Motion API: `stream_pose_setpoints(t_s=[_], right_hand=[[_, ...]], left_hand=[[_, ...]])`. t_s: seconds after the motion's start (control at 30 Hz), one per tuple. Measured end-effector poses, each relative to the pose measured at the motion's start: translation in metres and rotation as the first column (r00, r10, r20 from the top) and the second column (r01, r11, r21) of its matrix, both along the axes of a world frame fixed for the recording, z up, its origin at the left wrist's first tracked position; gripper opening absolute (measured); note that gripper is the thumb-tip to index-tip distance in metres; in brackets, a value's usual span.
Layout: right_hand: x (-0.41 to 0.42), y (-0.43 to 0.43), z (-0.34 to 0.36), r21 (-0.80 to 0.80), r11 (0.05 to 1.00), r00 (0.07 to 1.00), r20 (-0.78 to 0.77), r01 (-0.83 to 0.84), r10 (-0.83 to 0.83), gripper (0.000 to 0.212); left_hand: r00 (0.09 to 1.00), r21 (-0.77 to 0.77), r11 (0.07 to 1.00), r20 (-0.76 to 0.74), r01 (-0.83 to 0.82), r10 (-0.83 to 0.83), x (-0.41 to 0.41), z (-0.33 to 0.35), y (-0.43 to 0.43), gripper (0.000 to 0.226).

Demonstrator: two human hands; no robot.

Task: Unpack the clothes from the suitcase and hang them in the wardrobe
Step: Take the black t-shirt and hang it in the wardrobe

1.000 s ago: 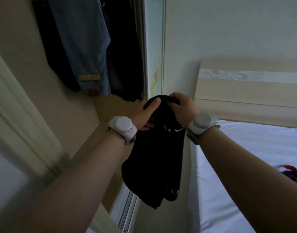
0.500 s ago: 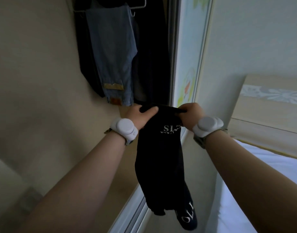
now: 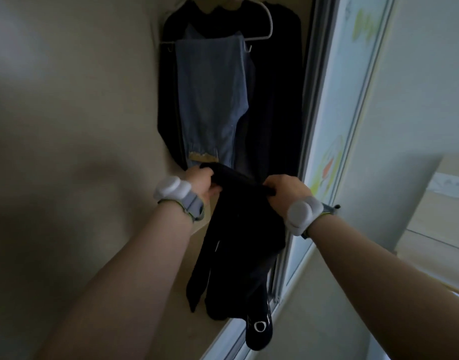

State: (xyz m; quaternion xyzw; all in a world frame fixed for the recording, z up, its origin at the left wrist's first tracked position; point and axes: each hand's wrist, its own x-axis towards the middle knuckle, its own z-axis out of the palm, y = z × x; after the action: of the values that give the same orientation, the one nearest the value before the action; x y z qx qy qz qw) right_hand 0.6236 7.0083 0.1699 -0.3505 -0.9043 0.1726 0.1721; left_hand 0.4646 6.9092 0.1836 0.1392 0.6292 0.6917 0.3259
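Left hand [image 3: 201, 181] and right hand [image 3: 285, 189] each curl tight round the top edge of a black garment [image 3: 238, 229], stretched between them at centre frame. The rest hangs free toward the lower middle. Just behind, inside the wardrobe [image 3: 310, 87], jeans [image 3: 213, 105] hang over a white hanger [image 3: 268, 24] among dark clothes, perhaps several in the gloom. The sliding door [image 3: 353, 100] edges the opening at right, and a headboard [image 3: 431, 216] stands far right.

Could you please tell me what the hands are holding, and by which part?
The left hand and right hand grip a black fabric garment with white lettering by its bunched top edge, one at each end; the rest hangs down.
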Motion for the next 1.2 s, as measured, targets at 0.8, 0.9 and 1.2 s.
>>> stream_pose_setpoints(t_s=[0.8,0.9,1.2], right_hand=[[-0.176,0.034,0.042,-0.22,0.837,0.753,-0.586,-0.501,0.297,0.033],[-0.186,0.049,0.046,-0.142,0.833,0.757,-0.518,-0.536,0.399,0.031],[-0.218,0.038,0.111,-0.362,0.451,0.575,-0.59,-0.816,0.567,0.011]], left_hand=[[0.961,0.079,0.983,0.238,-0.165,0.143,-0.1,0.015,-0.055,0.022],[0.963,0.178,0.956,0.181,-0.232,0.2,-0.102,0.041,-0.055,0.028],[0.887,0.166,0.871,0.11,-0.461,0.449,-0.1,0.099,-0.055,0.032]])
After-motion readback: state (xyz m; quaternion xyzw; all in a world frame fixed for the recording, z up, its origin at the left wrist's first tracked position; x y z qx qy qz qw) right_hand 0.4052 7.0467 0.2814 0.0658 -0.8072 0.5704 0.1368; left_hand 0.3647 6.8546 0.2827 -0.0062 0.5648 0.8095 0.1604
